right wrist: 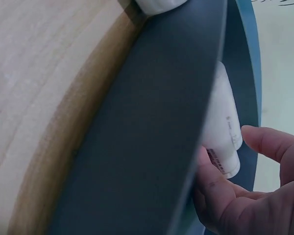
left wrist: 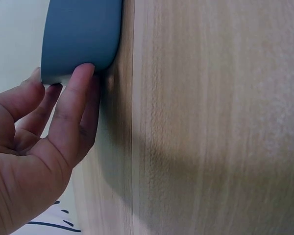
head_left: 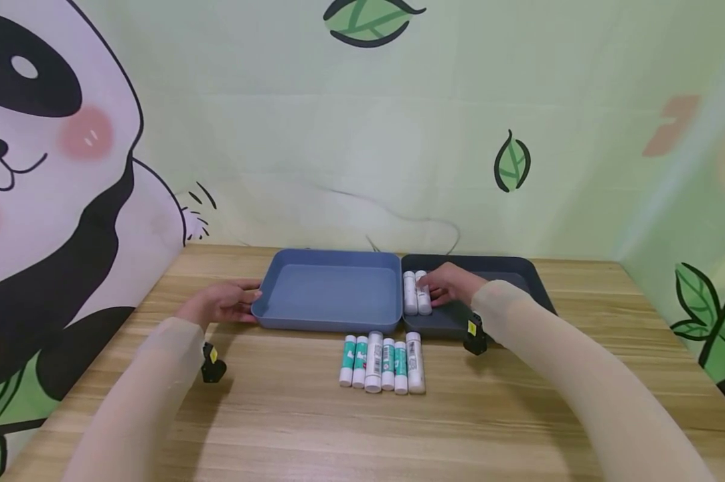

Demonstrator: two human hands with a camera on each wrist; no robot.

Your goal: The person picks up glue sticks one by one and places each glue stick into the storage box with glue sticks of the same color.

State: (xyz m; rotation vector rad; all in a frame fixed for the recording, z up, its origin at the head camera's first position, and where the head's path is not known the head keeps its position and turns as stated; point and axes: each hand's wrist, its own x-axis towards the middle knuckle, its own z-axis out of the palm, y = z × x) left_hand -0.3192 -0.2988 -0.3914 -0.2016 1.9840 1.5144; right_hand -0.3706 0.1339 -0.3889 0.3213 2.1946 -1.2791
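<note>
At the left end of the blue tray (head_left: 332, 326), my left hand (head_left: 228, 301) grips the rim and end wall; in the left wrist view the thumb is at the rim and fingertips press the outer wall (left wrist: 81, 39). My right hand (head_left: 455, 281) reaches into the dark tray (head_left: 437, 328) and holds the right-hand one of two white glue sticks, its fingers around that stick (head_left: 424, 302). The other glue stick (head_left: 410, 294) lies alongside it by the tray's left wall. In the right wrist view the dark tray's side (right wrist: 137, 112) hides part of the sticks (right wrist: 223, 117).
In front of the trays, several glue sticks (head_left: 373, 365) lie side by side on the wooden table (head_left: 290, 422), some white, some with green labels. The trays stand against each other near the table's back edge. Behind hangs a printed cloth (head_left: 266, 134) with a panda and leaves.
</note>
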